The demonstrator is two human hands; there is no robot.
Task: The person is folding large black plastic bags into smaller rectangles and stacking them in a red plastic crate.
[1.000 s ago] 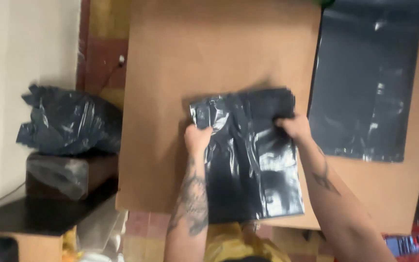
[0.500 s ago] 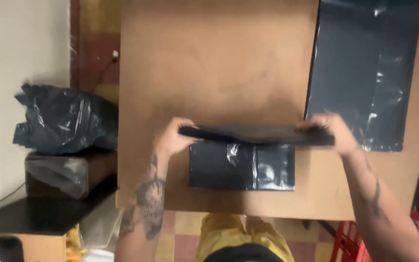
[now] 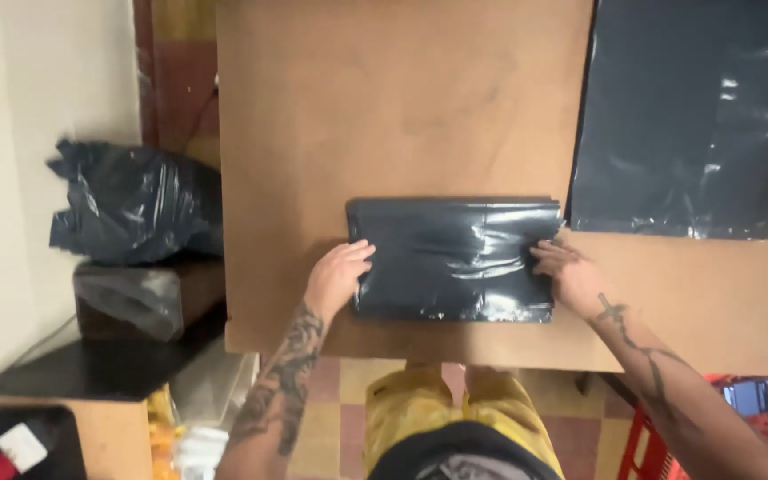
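Both hands (image 3: 338, 277) (image 3: 571, 276) flat on folded black bag (image 3: 453, 258)

The flat stack of dark plastic sheets (image 3: 686, 116) runs off the top and right edges. The red crate (image 3: 722, 427) is cut off at the lower right corner.

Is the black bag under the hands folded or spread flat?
Folded: the black bag is a compact rectangle with a crease, pressed by the left hand and right hand.
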